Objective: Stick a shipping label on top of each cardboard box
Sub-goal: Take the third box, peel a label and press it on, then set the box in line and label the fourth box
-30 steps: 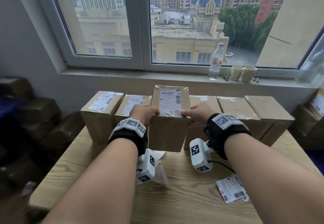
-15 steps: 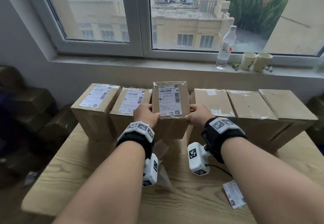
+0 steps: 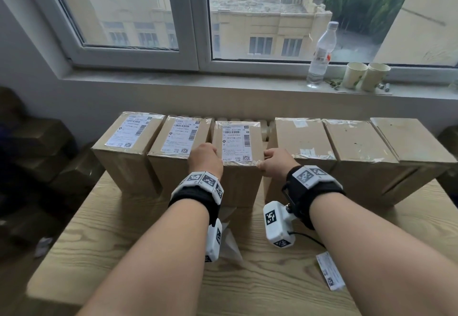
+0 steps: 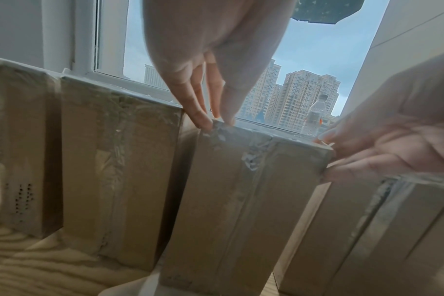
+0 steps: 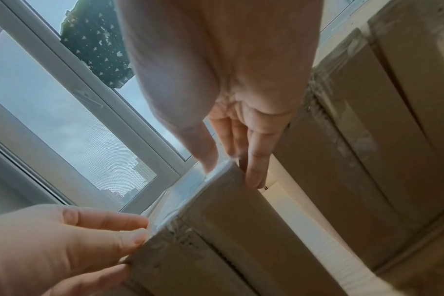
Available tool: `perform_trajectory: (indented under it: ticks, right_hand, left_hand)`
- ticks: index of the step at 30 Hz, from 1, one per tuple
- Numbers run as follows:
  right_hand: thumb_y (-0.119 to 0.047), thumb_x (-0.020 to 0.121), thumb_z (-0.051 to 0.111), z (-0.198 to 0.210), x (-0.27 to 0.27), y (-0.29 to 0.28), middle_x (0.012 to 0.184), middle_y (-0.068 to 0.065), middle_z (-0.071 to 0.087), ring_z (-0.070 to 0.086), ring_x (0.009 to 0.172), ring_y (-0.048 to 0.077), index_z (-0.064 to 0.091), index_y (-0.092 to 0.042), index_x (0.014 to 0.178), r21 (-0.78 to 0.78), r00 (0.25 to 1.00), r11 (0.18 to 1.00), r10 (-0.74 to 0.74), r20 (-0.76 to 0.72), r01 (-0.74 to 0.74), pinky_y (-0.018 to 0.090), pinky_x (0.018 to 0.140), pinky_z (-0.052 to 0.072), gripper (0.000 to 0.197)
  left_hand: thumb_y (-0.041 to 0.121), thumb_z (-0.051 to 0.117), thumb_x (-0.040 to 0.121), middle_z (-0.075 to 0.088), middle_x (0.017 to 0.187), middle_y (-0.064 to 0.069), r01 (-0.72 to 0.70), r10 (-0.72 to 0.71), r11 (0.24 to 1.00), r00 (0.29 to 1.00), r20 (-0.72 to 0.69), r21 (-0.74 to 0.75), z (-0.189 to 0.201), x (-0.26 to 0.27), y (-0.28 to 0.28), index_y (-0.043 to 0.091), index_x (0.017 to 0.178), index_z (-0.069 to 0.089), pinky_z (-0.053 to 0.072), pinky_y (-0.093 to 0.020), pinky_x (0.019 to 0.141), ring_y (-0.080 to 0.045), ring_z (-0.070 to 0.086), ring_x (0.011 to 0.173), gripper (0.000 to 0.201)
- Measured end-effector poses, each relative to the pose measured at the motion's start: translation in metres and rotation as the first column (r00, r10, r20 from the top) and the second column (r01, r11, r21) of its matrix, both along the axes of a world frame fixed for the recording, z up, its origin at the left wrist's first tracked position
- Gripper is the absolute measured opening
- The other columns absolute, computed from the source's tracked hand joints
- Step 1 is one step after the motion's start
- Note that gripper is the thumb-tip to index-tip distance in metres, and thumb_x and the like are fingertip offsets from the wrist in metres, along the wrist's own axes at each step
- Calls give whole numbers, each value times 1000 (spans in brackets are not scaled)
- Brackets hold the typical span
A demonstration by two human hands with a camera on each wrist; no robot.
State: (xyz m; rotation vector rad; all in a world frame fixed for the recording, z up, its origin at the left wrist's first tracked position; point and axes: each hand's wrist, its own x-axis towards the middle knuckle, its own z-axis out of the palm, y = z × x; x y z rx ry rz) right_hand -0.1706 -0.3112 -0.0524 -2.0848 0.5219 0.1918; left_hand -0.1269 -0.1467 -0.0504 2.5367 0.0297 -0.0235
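Six cardboard boxes stand in a row at the back of the wooden table (image 3: pixel 138 229). The left box (image 3: pixel 119 164), the second box (image 3: pixel 168 169) and the third box (image 3: pixel 238 182) each carry a white shipping label on top. The three boxes to the right (image 3: pixel 354 140) have bare, taped tops. My left hand (image 3: pixel 205 159) pinches the third box's near left top corner, thumb on top and fingers (image 4: pixel 203 118) down the side. My right hand (image 3: pixel 275 164) pinches its near right corner, with fingers (image 5: pixel 254 170) in the gap beside the fourth box (image 3: pixel 302 137).
A loose shipping label (image 3: pixel 330 275) lies on the table near my right forearm. White backing paper (image 3: pixel 230 244) lies under my left wrist. A water bottle (image 3: pixel 322 53) and two paper cups (image 3: pixel 354 74) stand on the window sill. Dark boxes (image 3: pixel 37 154) are stacked at the left.
The labelled third box, held up above the row a second ago, has come down into the gap between the second and fourth boxes. Both hands still hold its near top corners.
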Motion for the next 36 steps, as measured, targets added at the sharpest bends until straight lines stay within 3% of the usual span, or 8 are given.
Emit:
perform_trajectory:
  ticks: [3,7,9,12,16,23,28,36]
  right_hand:
    - [-9,89,62,1,-2,-2,107,8,70,67,100,26,68,-6,115,-31,1000,999,-20,-3,20,39,93,54,26]
    - [-15,86,62,6,-7,-10,112,8,70,67,103,25,68,-11,112,-127,996,989,-72,60,79,40,96,52,27]
    - [-13,85,59,14,-11,-18,102,8,73,69,95,24,72,-18,95,-136,989,983,-108,104,122,39,92,55,17]
    - [-12,84,56,25,-19,-38,87,8,74,71,85,25,67,-25,70,-151,972,968,-177,156,200,40,85,58,22]
    - [-16,83,56,32,-36,-74,81,5,74,71,82,26,64,-26,62,-183,953,944,-241,183,274,40,83,59,24]
    - [-19,84,58,22,-67,-119,83,4,73,71,81,24,64,-24,67,-180,924,914,-331,191,364,41,80,59,19]
    - [-19,85,59,13,-79,-135,85,7,72,71,86,27,56,-27,61,-173,922,911,-345,178,374,45,79,59,26]
    - [-16,87,64,9,-84,-132,85,7,71,73,78,25,62,-22,74,-52,932,935,-343,117,351,41,79,60,15]
  left_hand:
    - [9,62,89,65,118,-7,-3,3,1000,1000,1,12,3,-2,-2,16,114,67,49,-32,91,-26,59,112,26]
    - [3,52,88,57,123,-8,-10,11,1000,999,30,-14,13,-7,-14,19,116,65,45,-35,95,-27,46,124,34]
    - [2,52,86,58,121,-8,22,-21,999,999,42,-28,19,-9,-26,19,112,66,45,-34,94,-26,48,122,34]
    - [4,52,85,64,118,-5,112,-111,991,994,13,-79,28,-13,-51,20,110,68,45,-29,92,-23,58,112,34]
    - [5,51,86,66,117,-5,202,-203,973,979,2,-108,32,-21,-93,17,112,68,45,-29,93,-22,59,112,33]
    - [23,54,95,54,138,-5,280,-280,957,960,17,-73,14,-32,-149,20,136,54,40,-31,102,-23,51,126,41]
    - [26,58,94,65,117,-6,182,-181,982,983,33,-54,4,-35,-158,18,108,73,46,-30,89,-23,60,109,23]
    - [18,65,88,69,106,-1,69,-70,993,997,-16,-100,1,-40,-153,21,98,71,45,-25,78,-21,63,100,12]
